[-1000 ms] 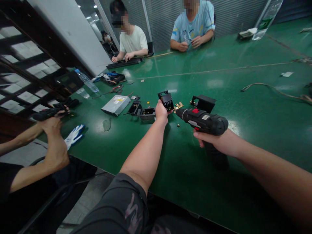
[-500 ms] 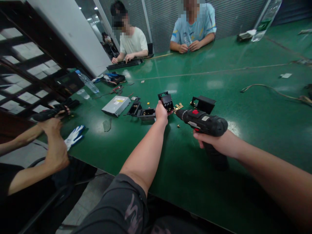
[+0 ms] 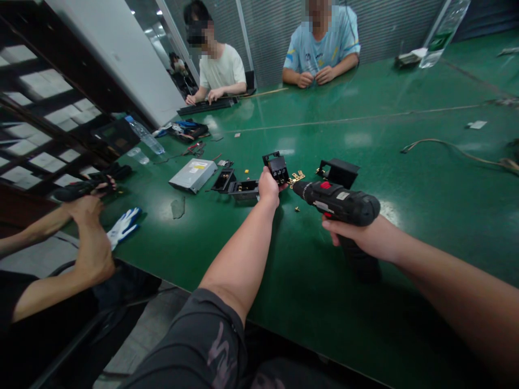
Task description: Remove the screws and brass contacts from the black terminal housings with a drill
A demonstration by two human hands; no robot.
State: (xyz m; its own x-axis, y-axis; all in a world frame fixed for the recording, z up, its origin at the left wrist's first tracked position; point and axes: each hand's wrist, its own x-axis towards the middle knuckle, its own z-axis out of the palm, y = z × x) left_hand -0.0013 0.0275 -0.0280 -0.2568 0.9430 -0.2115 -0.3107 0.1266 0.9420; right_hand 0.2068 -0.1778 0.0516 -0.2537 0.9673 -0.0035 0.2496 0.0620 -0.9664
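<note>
**Cordless drill in one hand, little black housing in the other**

Right hand (image 3: 352, 235) is wrapped around a matte black cordless drill (image 3: 338, 201) with a red patch. Left hand (image 3: 268, 188) grips a small black plastic housing (image 3: 278, 167) just beside the drill's nose, held above the glossy green workbench (image 3: 324, 302).

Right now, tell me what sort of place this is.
Likely a shared electronics assembly or teardown workshop: a long green workbench, a cordless drill, small black housings with brass fittings, and a seated co-worker.
</note>
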